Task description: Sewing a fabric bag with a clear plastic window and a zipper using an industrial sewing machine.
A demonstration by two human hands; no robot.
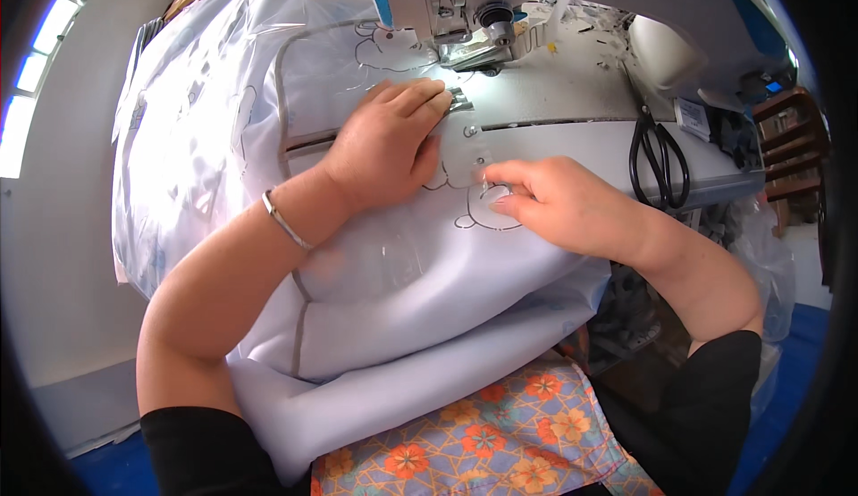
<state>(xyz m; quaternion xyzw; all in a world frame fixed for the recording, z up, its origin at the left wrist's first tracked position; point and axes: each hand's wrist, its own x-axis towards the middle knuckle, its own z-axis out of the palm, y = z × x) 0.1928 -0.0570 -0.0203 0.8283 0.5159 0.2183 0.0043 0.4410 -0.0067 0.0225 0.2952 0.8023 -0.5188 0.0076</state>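
A large, see-through whitish plastic sheet with printed cartoon outlines and grey seam lines spreads over the sewing machine table and down onto my lap. My left hand lies on it just before the needle area, fingers stretched forward and thumb apart. Farther right and nearer me, my right hand pinches the sheet's edge between thumb and forefinger, beside a printed round figure. Beyond my left fingertips, the sewing machine has its lit presser foot over the bed. Exactly what lies under my left fingers is hidden.
Black-handled scissors lie on the table at the right, next to a small white box. Thread scraps litter the back of the machine bed. A wooden chair stands far right. A flowered apron covers my lap.
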